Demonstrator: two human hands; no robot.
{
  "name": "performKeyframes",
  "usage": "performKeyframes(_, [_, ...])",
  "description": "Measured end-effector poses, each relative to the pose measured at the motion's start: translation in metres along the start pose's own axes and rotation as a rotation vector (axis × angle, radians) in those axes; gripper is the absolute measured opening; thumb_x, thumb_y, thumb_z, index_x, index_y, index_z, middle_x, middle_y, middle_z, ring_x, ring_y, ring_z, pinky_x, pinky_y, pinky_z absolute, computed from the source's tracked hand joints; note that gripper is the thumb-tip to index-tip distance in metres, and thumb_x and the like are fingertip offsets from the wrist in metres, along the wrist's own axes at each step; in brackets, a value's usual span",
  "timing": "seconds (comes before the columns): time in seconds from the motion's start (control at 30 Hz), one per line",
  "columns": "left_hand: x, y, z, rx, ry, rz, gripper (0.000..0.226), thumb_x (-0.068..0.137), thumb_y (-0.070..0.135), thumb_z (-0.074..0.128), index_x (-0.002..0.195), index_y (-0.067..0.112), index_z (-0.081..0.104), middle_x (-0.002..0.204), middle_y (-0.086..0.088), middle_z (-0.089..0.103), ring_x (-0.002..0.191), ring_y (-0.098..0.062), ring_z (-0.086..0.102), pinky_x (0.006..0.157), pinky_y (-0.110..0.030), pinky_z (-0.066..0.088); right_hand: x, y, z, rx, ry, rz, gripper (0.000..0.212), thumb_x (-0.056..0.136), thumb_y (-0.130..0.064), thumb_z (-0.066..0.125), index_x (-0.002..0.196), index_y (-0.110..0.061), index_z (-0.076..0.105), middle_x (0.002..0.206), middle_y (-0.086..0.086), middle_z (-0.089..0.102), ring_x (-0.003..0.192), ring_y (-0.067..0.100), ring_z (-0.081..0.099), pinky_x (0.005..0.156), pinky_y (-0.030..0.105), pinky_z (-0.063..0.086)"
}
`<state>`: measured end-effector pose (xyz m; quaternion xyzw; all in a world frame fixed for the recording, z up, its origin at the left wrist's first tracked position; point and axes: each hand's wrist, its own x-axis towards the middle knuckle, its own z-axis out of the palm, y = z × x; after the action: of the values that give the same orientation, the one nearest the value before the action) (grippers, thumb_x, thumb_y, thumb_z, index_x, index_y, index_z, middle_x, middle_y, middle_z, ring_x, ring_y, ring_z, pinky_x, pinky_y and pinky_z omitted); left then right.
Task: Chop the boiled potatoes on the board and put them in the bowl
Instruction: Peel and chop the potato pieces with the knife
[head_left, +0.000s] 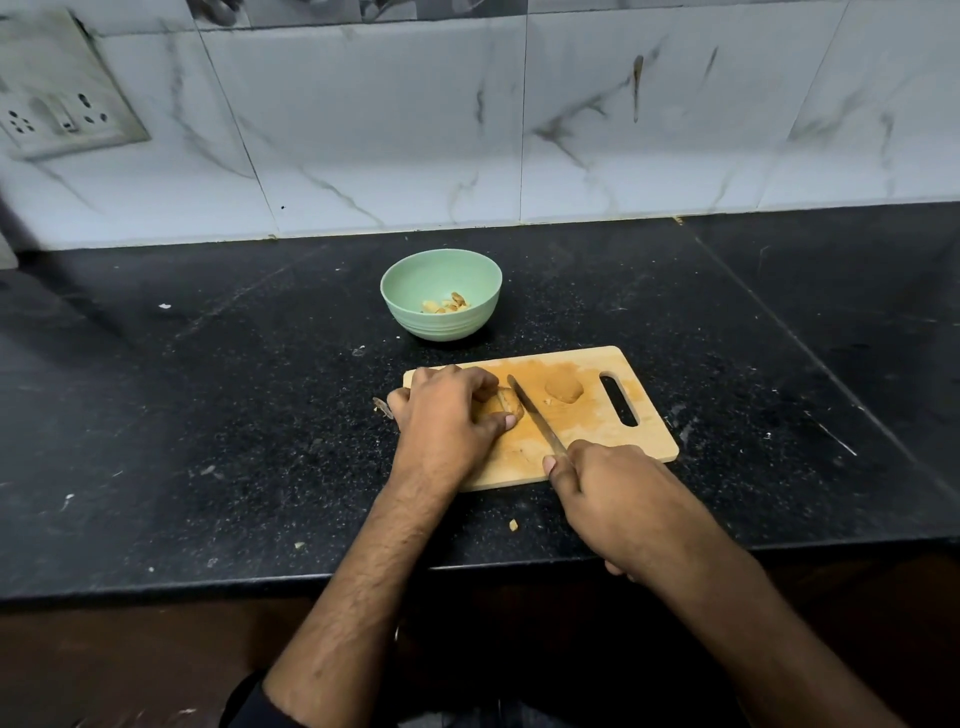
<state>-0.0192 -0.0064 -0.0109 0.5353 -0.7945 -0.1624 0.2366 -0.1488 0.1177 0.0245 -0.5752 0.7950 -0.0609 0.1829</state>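
Head view showed the left hand (447, 415) gripping a pale boiled potato (504, 402) on the wooden chopping board (644, 441); the right hand (602, 483) clasped a slim steel knife (535, 415) whose blade lay just right of the potato.

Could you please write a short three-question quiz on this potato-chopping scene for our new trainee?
1. True or false: the pale green ribbed bowl is empty.
2. Which hand grips the slim steel knife?
3. The left hand holds: A) the bowl B) a boiled potato on the wooden cutting board C) nothing.

Key: 1 false, it holds chopped pieces; 2 the right hand; 3 B.
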Motion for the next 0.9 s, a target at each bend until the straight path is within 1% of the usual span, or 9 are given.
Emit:
performKeyframes(0.07, [0.0, -0.002, 0.001, -0.017, -0.004, 0.028, 0.052, 0.081, 0.05, 0.077, 0.128, 0.036, 0.061, 0.125, 0.017, 0.063, 0.125, -0.014, 0.041, 0.097, -0.038, 0.023, -0.003, 0.001, -0.002, 0.017, 0.015, 0.002, 0.04, 0.105, -0.052, 0.027, 0.102, -0.021, 0.052, 0.082, 0.001, 0.063, 0.066, 0.02, 0.061, 0.072, 0.041, 0.06])
performKeyframes(0.1, [0.001, -0.003, 0.002, -0.031, -0.003, 0.042, 0.051, 0.082, 0.05, 0.076, 0.129, 0.036, 0.061, 0.126, 0.017, 0.063, 0.125, -0.013, 0.041, 0.096, -0.037, 0.022, -0.004, 0.0, -0.003, 0.028, 0.021, -0.003, 0.039, 0.105, -0.051, 0.027, 0.1, -0.022, 0.051, 0.079, 0.001, 0.062, 0.063, 0.018, 0.061, 0.069, 0.039, 0.059])
performKeyframes(0.2, [0.003, -0.003, 0.004, -0.012, 0.001, 0.083, 0.043, 0.085, 0.046, 0.074, 0.126, 0.037, 0.063, 0.125, 0.016, 0.064, 0.122, -0.012, 0.044, 0.092, -0.037, 0.024, -0.005, -0.005, -0.005, 0.069, -0.004, -0.015, 0.04, 0.106, -0.049, 0.024, 0.095, -0.02, 0.049, 0.071, 0.0, 0.064, 0.042, 0.013, 0.061, 0.049, 0.025, 0.049])
performKeyframes(0.27, [0.003, -0.002, 0.005, 0.007, 0.008, 0.099, 0.039, 0.085, 0.046, 0.074, 0.122, 0.037, 0.065, 0.121, 0.016, 0.065, 0.118, -0.011, 0.046, 0.089, -0.037, 0.024, -0.006, -0.008, -0.007, 0.097, -0.025, -0.02, 0.041, 0.106, -0.049, 0.023, 0.097, -0.019, 0.05, 0.072, 0.002, 0.066, 0.039, 0.013, 0.063, 0.045, 0.023, 0.046])
performKeyframes(0.4, [0.004, -0.004, 0.006, 0.002, 0.017, 0.104, 0.037, 0.084, 0.047, 0.075, 0.118, 0.035, 0.068, 0.117, 0.017, 0.067, 0.116, -0.009, 0.047, 0.085, -0.034, 0.02, -0.006, -0.015, -0.009, 0.081, -0.031, -0.034, 0.042, 0.106, -0.047, 0.023, 0.098, -0.018, 0.051, 0.072, 0.004, 0.068, 0.042, 0.016, 0.066, 0.05, 0.028, 0.054])
performKeyframes(0.53, [0.004, -0.005, 0.007, -0.018, 0.027, 0.089, 0.039, 0.082, 0.049, 0.078, 0.117, 0.035, 0.07, 0.117, 0.017, 0.068, 0.116, -0.008, 0.048, 0.084, -0.031, 0.019, -0.004, -0.02, -0.011, 0.023, -0.02, -0.04, 0.04, 0.107, -0.046, 0.023, 0.098, -0.018, 0.051, 0.072, 0.004, 0.067, 0.05, 0.016, 0.065, 0.064, 0.036, 0.06])
performKeyframes(0.63, [0.006, -0.006, 0.009, -0.056, 0.026, 0.054, 0.041, 0.079, 0.05, 0.08, 0.117, 0.035, 0.071, 0.117, 0.016, 0.068, 0.116, -0.007, 0.049, 0.083, -0.027, 0.016, -0.004, -0.022, -0.012, 0.004, -0.035, -0.036, 0.039, 0.107, -0.045, 0.023, 0.099, -0.019, 0.051, 0.071, 0.003, 0.067, 0.046, 0.014, 0.064, 0.059, 0.033, 0.06])
performKeyframes(0.8, [0.006, -0.007, 0.011, -0.111, 0.031, 0.016, 0.044, 0.075, 0.052, 0.081, 0.115, 0.035, 0.073, 0.116, 0.016, 0.069, 0.117, -0.007, 0.05, 0.087, -0.026, 0.017, -0.004, -0.024, -0.011, -0.016, -0.07, -0.005, 0.038, 0.107, -0.045, 0.025, 0.095, -0.02, 0.051, 0.07, 0.001, 0.065, 0.044, 0.014, 0.061, 0.06, 0.034, 0.06])
performKeyframes(0.9, [0.007, -0.007, 0.011, -0.082, 0.04, 0.04, 0.043, 0.075, 0.054, 0.08, 0.113, 0.035, 0.074, 0.115, 0.016, 0.07, 0.115, -0.007, 0.051, 0.084, -0.027, 0.017, -0.004, -0.022, -0.009, -0.091, -0.02, -0.027, 0.035, 0.108, -0.04, 0.024, 0.095, -0.019, 0.048, 0.07, -0.001, 0.059, 0.048, 0.012, 0.052, 0.064, 0.032, 0.056])
